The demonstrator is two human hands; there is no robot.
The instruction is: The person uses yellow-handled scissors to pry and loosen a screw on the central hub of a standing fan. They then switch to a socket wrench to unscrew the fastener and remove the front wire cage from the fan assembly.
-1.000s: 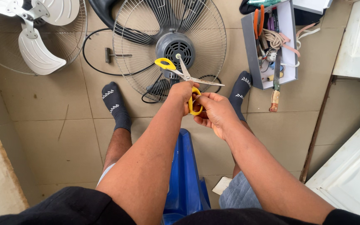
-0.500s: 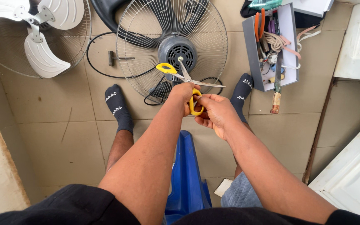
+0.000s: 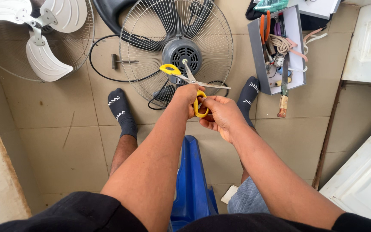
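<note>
Far to the left of the hands and above them lies one set of three white plastic fan blades (image 3: pixel 44 34) on a round wire guard, cut off by the top and left edges. Nearer, below and left of the hands, stands one foot in a dark sock (image 3: pixel 120 109); a second dark sock (image 3: pixel 249 95) shows just right of the hands, so two feet in all. Directly beyond the hands lies one round wire fan cage with a grey motor hub (image 3: pixel 182 53), its black cord looping to the left.

The left hand (image 3: pixel 187 96) is curled shut around one pair of open yellow-handled steel scissors (image 3: pixel 190 79); one yellow loop sticks out above the knuckles, the blades point right. The right hand (image 3: pixel 220 114) touches it, fingers bent closed onto the lower yellow loop. What the blades bear on is hidden by the hands.

Below the hands one blue plastic seat (image 3: pixel 192 180) shows between the forearms, mostly covered. Up and to the right sits one grey open box of tools (image 3: pixel 297 47); its contents are tangled and hard to count.
</note>
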